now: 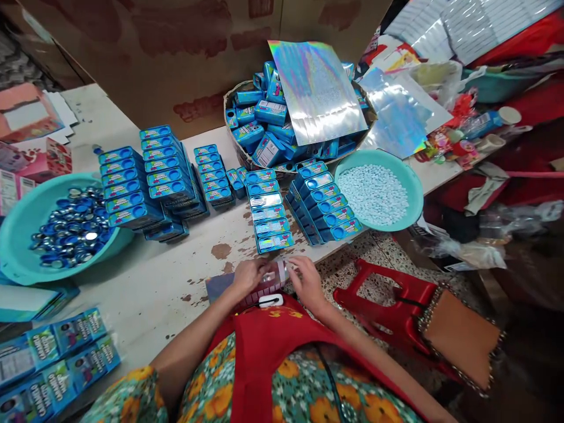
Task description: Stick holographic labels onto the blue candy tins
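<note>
Close in front of my red apron, both hands are at a clear, shiny plastic piece (275, 274) with a pale strip at its right end; its exact kind I cannot make out. My left hand (247, 276) has curled fingers at the left end of it. At the right end, the fingertips and thumb of my right hand (305, 281) pinch its edge. Just beyond my hands stands a row of small blue boxes (273, 228) with shiny faces. To its right is another row of blue boxes (332, 205) with round recesses on top.
Pale tablets fill a turquoise basin (416, 197) on the right; blue and silver caps lie in another basin (13, 258) on the left. More blue boxes (163, 158) stand stacked. A holographic sheet (319, 94) covers part of a full basket (231, 97). A red stool (379, 276) stands right.
</note>
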`<state>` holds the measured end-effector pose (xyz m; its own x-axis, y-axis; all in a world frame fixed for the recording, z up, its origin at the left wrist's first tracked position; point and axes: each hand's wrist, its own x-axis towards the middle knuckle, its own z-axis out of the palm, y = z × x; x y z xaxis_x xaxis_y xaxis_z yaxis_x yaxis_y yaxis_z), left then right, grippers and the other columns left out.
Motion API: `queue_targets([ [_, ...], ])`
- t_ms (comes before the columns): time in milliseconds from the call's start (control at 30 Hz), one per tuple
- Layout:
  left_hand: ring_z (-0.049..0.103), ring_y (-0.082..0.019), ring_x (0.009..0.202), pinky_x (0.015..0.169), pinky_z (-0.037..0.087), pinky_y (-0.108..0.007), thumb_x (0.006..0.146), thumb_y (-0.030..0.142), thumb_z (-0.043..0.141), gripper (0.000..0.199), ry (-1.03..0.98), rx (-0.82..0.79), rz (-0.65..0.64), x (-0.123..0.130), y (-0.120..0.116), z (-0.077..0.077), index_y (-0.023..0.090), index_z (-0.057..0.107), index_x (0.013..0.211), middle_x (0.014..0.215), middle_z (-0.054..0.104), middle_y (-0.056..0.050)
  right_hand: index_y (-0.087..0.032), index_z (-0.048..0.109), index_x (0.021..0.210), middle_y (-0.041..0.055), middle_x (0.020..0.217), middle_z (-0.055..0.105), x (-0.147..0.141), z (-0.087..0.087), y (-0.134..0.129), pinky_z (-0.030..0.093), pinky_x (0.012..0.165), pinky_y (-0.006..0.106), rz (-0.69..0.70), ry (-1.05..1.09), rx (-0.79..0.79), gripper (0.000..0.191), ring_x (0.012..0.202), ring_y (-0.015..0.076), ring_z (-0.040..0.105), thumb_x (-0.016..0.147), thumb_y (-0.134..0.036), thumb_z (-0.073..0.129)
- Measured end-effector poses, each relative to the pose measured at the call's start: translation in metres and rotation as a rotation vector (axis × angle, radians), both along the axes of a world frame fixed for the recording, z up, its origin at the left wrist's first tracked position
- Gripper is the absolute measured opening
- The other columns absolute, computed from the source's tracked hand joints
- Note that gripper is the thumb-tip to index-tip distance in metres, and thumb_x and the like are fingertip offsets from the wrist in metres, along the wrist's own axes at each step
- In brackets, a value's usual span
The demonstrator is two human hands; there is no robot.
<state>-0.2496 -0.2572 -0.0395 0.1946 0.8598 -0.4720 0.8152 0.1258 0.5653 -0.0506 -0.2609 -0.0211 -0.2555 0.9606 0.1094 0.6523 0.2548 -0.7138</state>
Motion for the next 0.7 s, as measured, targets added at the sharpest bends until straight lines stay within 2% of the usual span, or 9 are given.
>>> queue_targets([
  [67, 0.063, -0.021, 0.086, 0.068, 0.040, -0.026, 0.089, 0.040, 0.036, 0.038, 0.002, 0.008, -0.039, 0.007, 0.005, -0.001, 0.020, 0.068, 0.099, 0.094, 0.071, -0.008, -0.020, 0.056, 0.115, 0.0130, 0.119, 0.055, -0.003, -0.018, -0.006, 0.043, 0.091, 0.040, 0.124, -0.183, 0.054, 0.029, 0.111, 0.0245, 0.048, 0.088, -0.024, 0.048],
  [167, 0.062, -0.019, 0.082, 0.068, 0.039, -0.025, 0.089, 0.038, 0.036, 0.038, -0.010, 0.007, -0.088, 0.008, 0.010, -0.002, 0.019, 0.068, 0.093, 0.091, 0.070, -0.008, -0.021, 0.049, 0.127, 0.0129, 0.131, 0.049, -0.010, -0.035, -0.006, 0.040, 0.095, 0.044, 0.252, -0.373, 0.086, 0.040, 0.122, 0.0281, 0.041, 0.088, -0.028, 0.051],
  [267, 0.061, -0.018, 0.080, 0.067, 0.038, -0.024, 0.088, 0.036, 0.038, 0.035, -0.001, -0.008, -0.097, 0.006, 0.011, -0.003, 0.019, 0.068, 0.087, 0.089, 0.070, -0.007, -0.020, 0.043, 0.133, 0.0120, 0.135, 0.047, -0.007, -0.044, -0.013, 0.037, 0.098, 0.045, 0.304, -0.417, 0.111, 0.046, 0.128, 0.0276, 0.036, 0.088, -0.027, 0.049],
  [367, 0.061, -0.018, 0.079, 0.065, 0.037, -0.024, 0.086, 0.034, 0.039, 0.032, -0.015, -0.015, -0.077, 0.005, 0.011, -0.004, 0.019, 0.068, 0.086, 0.088, 0.070, -0.006, -0.020, 0.051, 0.125, 0.0108, 0.136, 0.047, 0.001, -0.046, -0.024, 0.037, 0.098, 0.045, 0.357, -0.400, 0.144, 0.037, 0.129, 0.0270, 0.034, 0.088, -0.024, 0.050],
  [467, 0.060, -0.017, 0.078, 0.064, 0.038, -0.024, 0.085, 0.032, 0.040, 0.031, -0.041, -0.023, -0.087, 0.005, 0.013, -0.005, 0.020, 0.068, 0.088, 0.087, 0.070, -0.005, -0.018, 0.061, 0.103, 0.0114, 0.131, 0.050, 0.007, -0.042, -0.026, 0.038, 0.096, 0.043, 0.364, -0.363, 0.143, 0.020, 0.126, 0.0272, 0.038, 0.086, -0.024, 0.054],
  [567, 0.061, -0.018, 0.079, 0.065, 0.039, -0.024, 0.085, 0.030, 0.039, 0.030, 0.006, -0.033, -0.083, 0.007, 0.014, -0.008, 0.020, 0.067, 0.090, 0.089, 0.070, -0.006, -0.017, 0.061, 0.088, 0.0107, 0.105, 0.063, 0.007, -0.029, -0.019, 0.043, 0.087, 0.037, 0.344, -0.347, 0.079, 0.007, 0.105, 0.0234, 0.053, 0.085, -0.021, 0.055],
  [633, 0.062, -0.020, 0.081, 0.067, 0.040, -0.026, 0.086, 0.030, 0.038, 0.031, 0.075, -0.022, -0.069, 0.008, 0.013, -0.006, 0.019, 0.066, 0.093, 0.089, 0.069, -0.008, -0.018, 0.059, 0.083, 0.0063, 0.084, 0.064, 0.007, -0.013, -0.011, 0.044, 0.077, 0.033, 0.344, -0.337, 0.006, 0.004, 0.086, 0.0199, 0.057, 0.084, -0.019, 0.056],
  [700, 0.063, -0.023, 0.083, 0.070, 0.042, -0.029, 0.088, 0.030, 0.037, 0.032, 0.146, 0.026, -0.055, 0.008, 0.008, 0.002, 0.017, 0.065, 0.099, 0.088, 0.069, -0.011, -0.019, 0.057, 0.081, 0.0036, 0.077, 0.062, 0.009, 0.011, -0.004, 0.043, 0.072, 0.029, 0.314, -0.283, -0.081, 0.003, 0.078, 0.0178, 0.056, 0.084, -0.019, 0.056],
])
